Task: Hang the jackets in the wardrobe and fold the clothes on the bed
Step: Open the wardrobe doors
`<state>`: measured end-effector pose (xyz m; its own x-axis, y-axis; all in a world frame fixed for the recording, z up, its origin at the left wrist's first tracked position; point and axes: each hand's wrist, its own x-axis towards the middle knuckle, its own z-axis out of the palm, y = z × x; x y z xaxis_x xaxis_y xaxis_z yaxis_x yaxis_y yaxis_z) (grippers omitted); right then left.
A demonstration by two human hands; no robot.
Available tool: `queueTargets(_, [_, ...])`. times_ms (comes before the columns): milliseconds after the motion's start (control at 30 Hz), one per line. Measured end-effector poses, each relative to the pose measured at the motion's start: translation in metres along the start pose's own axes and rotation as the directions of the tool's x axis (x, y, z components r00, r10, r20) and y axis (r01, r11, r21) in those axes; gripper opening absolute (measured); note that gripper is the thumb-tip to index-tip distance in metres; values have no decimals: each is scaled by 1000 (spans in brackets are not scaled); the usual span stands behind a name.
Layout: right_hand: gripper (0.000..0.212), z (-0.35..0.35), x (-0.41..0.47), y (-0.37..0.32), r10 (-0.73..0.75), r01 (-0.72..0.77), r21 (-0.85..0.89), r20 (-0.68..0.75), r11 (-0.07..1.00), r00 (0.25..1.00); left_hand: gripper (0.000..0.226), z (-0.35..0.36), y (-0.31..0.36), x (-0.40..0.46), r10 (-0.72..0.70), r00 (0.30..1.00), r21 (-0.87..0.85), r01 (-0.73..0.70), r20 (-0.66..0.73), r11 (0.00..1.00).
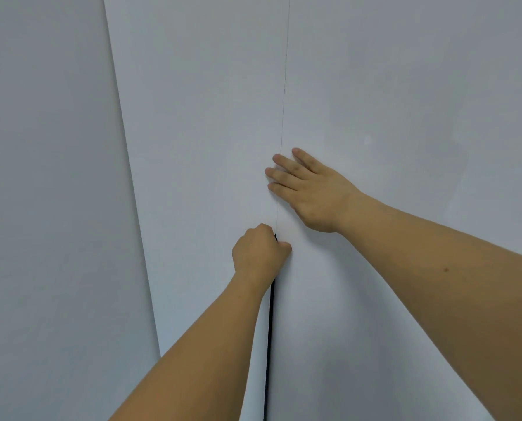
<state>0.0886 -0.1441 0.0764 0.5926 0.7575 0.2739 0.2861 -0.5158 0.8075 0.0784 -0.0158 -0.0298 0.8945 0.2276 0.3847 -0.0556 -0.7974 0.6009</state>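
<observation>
At frame centre, wardrobe [375,86] doors nearly closed. My left hand [258,253] curls round the left door [208,132] edge at the dark gap; right hand [308,189] lies flat, fingers straight, on the right door [405,117]. Step, I judge: opening. Next: pull left door outward. Jackets unseen.

Two bare forearms, no sleeves, small mole on right forearm [446,270] (near mid-length)

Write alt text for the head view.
Two bare hands work at the seam between two white wardrobe doors: the left hand curls its fingers round the edge of the left door at a dark gap, while the right hand lies flat on the right door.
</observation>
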Motion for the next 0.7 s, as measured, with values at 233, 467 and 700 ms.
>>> queueTargets(233, [42,-26,-4,-11,-54,54,9,-60,998,997,28,-8,-5,-24,-69,998,-214,68,2,974])
queueTargets(467, [40,-61,-34,-26,-84,89,32,-143,996,986,25,-36,-15,-72,-77,995,-374,98,71,922])
queueTargets(700, [42,-110,-76,-40,-112,116,18,-152,993,982,14,-72,-21,-138,-65,983,-491,142,172,860])
